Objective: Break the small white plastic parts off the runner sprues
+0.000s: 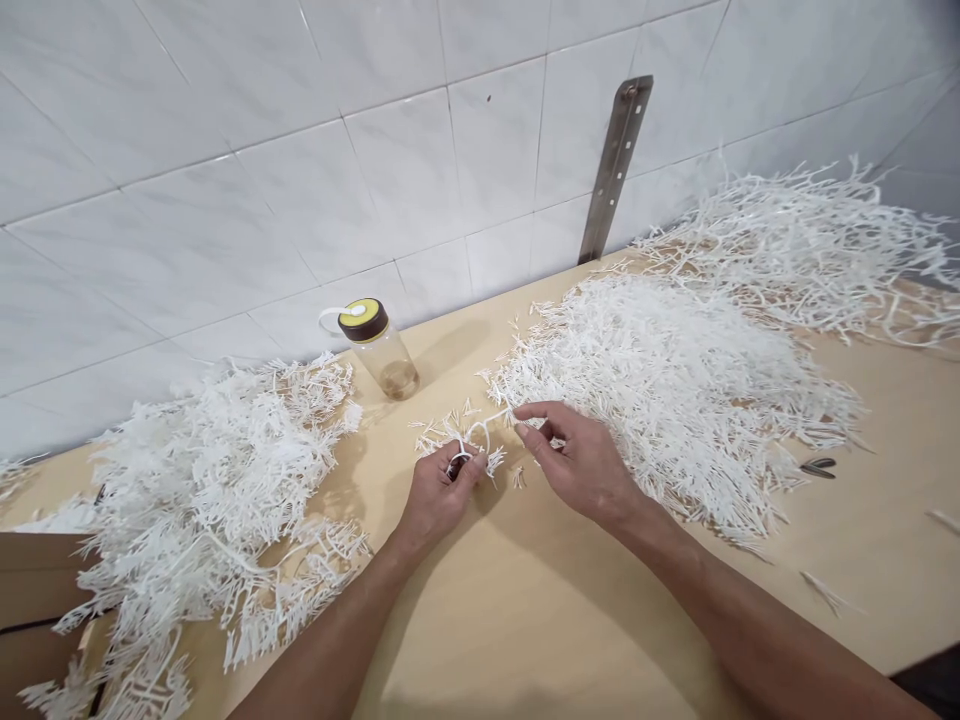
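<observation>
1. The left hand [439,490] is pinched closed on a white plastic sprig [469,440], gripping it at the curled stem end near the thumb.
2. The right hand [581,460] is closed at thumb and forefinger on the far end of the same sprig, so the piece spans the short gap between the two hands, just above the wooden tabletop [525,600].
3. The sprig is thin, stiff-looking moulded plastic: a main stem with many short needle-like branches, matt white throughout. Whether a small dark item sits under the left thumb cannot be confirmed; the view there is too small.
4. Judgement on the step in hand: the piece appears to be handled one at a time, and a fingertip grip close to the stem suits it, since the fine branches look brittle and prone to snagging on neighbours.
5. Advice: keep the sprig clear of both heaps while it is worked, and support the stem rather than the tips.
6. A dense centre pile [660,380] of like pieces lies just beside the right hand; a left pile [202,480] of larger, tangled clusters lies near the left forearm; a far pile [810,240] sits against the tiled wall.
7. A clear bottle [379,345] with a dark and yellow cap lies tilted between the heaps. A metal strip [616,165] is fixed to the wall.
</observation>
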The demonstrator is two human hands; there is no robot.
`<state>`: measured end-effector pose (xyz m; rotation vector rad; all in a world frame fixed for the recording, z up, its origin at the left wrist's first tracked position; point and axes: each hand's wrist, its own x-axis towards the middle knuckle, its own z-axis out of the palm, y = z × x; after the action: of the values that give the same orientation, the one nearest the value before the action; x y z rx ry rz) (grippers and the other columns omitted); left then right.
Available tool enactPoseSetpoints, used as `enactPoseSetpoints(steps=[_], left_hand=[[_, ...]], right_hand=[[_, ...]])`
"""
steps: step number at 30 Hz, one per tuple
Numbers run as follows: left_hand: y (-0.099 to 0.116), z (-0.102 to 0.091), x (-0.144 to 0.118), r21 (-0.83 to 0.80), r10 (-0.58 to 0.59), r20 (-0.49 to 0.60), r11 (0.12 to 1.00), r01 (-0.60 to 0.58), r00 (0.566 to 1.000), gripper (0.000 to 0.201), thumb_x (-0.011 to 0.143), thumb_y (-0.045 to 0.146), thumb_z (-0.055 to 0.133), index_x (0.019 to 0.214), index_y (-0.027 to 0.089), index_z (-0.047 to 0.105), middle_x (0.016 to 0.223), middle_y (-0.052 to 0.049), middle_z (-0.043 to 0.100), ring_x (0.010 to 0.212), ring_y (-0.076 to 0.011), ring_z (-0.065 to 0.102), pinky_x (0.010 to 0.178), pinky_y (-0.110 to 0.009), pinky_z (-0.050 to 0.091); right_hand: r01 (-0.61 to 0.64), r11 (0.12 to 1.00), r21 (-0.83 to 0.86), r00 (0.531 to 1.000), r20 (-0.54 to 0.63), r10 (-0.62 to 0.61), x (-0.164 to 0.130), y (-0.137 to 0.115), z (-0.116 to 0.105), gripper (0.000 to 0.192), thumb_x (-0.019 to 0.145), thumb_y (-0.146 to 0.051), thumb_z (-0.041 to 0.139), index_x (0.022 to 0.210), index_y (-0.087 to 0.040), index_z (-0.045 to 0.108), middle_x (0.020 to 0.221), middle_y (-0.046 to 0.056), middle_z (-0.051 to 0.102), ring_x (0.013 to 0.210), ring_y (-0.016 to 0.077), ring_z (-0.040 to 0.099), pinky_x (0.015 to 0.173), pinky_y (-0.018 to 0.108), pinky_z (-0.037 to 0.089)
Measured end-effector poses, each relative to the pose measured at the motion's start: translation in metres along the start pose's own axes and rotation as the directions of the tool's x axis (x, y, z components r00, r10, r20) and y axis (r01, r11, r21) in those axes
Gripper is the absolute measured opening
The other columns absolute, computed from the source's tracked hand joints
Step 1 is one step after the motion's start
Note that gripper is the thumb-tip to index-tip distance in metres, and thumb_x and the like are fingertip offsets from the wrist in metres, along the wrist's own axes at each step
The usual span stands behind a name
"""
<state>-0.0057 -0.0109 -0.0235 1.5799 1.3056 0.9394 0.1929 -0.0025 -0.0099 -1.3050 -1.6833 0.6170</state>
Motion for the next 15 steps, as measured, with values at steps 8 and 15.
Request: enactPoseSetpoints(steps=[8,15], left_hand=[[-0.0019,0.0009,-0.0009,0.034,0.045,0.001,0.998,-0.045,0.999,0.032,0.088,0.046,0.059,0.078,0.016,0.064,0.063,0.002,0.055,0.059,-0.0112,0.046,0.059,-0.023,0.036],[-0.0008,0.0015,-0.0003,-0.007,0.029,0.048,1.000,-0.029,0.998,0.033,0.088,0.048,0.059,0.083,0.016,0.064,0.064,0.002,0.053,0.060,-0.0110,0.045,0.059,-0.023,0.036]], right_hand=[[-0.095,0.993,0.076,0.945,0.319,0.066,-0.0022,-0.0046,0.0075,0.021,0.090,-0.031,0.056,0.081,-0.021,0.073,0.077,0.001,0.074,0.065,0.0154,0.063,0.059,0.028,0.045],[-0.128,0.984,0.123,0.958,0.273,0.091,-0.0043,-0.0022,0.0105,0.018,0.088,-0.029,0.056,0.083,-0.021,0.072,0.073,0.000,0.071,0.064,0.0149,0.060,0.059,0.027,0.044]])
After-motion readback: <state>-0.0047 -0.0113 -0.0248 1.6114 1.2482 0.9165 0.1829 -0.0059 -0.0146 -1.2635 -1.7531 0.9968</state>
